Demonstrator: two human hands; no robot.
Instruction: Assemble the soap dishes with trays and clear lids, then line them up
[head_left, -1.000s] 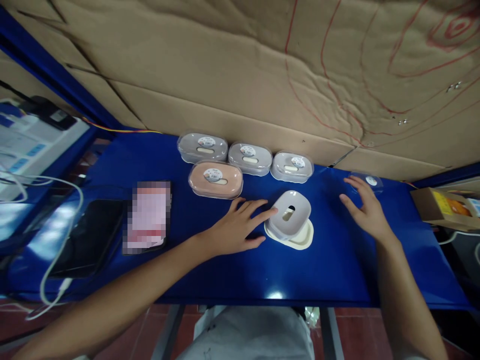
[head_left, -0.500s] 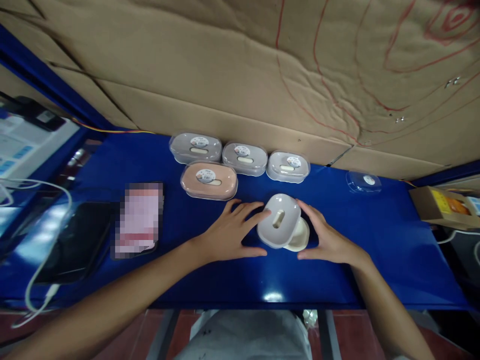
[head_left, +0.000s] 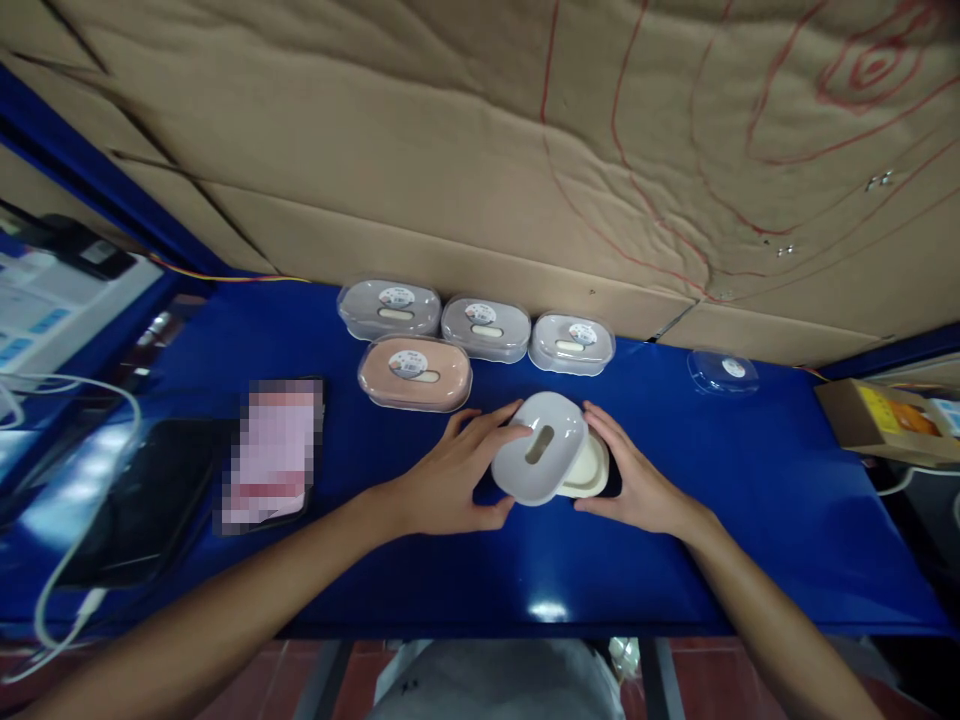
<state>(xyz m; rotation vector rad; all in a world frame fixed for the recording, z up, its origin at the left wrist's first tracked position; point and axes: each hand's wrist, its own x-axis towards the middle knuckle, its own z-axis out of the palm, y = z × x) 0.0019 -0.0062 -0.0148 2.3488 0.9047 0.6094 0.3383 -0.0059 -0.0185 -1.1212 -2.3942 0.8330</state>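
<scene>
My left hand (head_left: 450, 482) grips a shallow grey oval soap dish tray (head_left: 521, 478) by its left side, thumb at the lower edge and fingers along the upper rim. The tray is tilted, with a long slot through its middle. Partly beneath it, to the right, shows a cream soap dish base (head_left: 589, 468). Around the base's right side my right hand (head_left: 639, 480) is curled, fingers at the top and thumb below. The tray covers the base's left part.
Several lidded grey soap dishes, one here (head_left: 486, 328), line the cardboard wall (head_left: 420, 160). A peach one (head_left: 415, 372) sits before them. A loose clear lid (head_left: 724, 372) lies at the right. Left are a phone (head_left: 274, 450), a dark tablet-like device (head_left: 142, 505) and a white cable (head_left: 97, 500).
The grey tray has shifted left with my left hand, uncovering more of the cream base. My left thumb has come up to the tray's edge. My right hand has closed in around the base.
</scene>
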